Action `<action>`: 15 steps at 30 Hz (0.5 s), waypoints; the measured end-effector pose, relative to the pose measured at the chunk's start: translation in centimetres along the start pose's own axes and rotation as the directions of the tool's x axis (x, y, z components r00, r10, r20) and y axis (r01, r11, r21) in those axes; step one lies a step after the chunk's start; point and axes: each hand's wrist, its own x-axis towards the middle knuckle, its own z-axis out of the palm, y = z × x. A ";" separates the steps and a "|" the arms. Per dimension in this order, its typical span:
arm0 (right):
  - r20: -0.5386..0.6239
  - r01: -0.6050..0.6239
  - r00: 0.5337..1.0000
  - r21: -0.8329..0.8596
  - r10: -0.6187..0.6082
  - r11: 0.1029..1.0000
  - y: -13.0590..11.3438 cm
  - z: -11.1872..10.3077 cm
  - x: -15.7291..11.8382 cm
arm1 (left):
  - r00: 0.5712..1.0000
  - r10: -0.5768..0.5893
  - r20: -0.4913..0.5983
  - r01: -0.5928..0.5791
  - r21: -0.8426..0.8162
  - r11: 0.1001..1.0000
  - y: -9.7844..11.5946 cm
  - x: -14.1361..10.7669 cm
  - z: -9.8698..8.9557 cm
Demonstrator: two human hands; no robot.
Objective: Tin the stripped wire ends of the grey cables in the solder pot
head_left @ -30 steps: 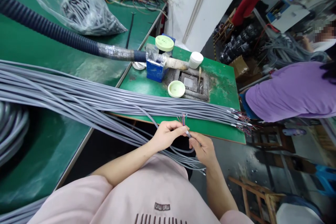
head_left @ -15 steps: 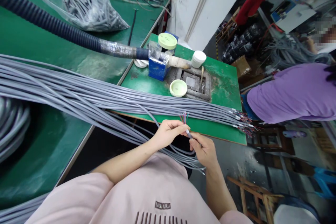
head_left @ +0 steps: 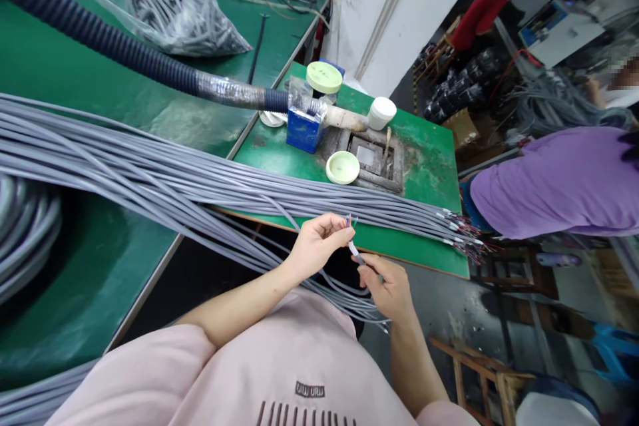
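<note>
Between my hands is the end of a grey cable, with a white band below its splayed coloured wires. My right hand grips the grey sheath between thumb and fingers. Higher up, my left hand pinches the thin coloured wires, whose tips poke out above the thumb. Just beyond my hands a thick bundle of grey cables lies across the green tables, its stripped ends fanning out at the right. More grey cables hang below the table edge near my lap.
On the small green table stand a soldering pot, a pale green lid, a white jar and a blue box. A black corrugated hose crosses from the left. A co-worker in purple sits at the right.
My left hand has slid up from the white band onto the coloured wires, bunching them together and exposing more of the band. My right hand keeps its hold on the cable.
</note>
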 end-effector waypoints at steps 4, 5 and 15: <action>0.005 -0.008 1.000 0.006 0.008 1.000 0.0 0.0 0.1 | 1.000 0.002 -0.022 -0.001 0.008 1.000 -0.1 0.1 -0.1; 0.005 -0.012 1.000 0.008 0.012 1.000 0.0 0.0 0.1 | 1.000 -0.001 -0.026 0.001 0.006 1.000 -0.1 0.1 -0.1; 0.012 -0.041 0.999 0.039 0.040 0.998 0.0 0.1 0.3 | 1.000 -0.006 -0.026 0.005 -0.028 1.000 -0.3 0.1 -0.3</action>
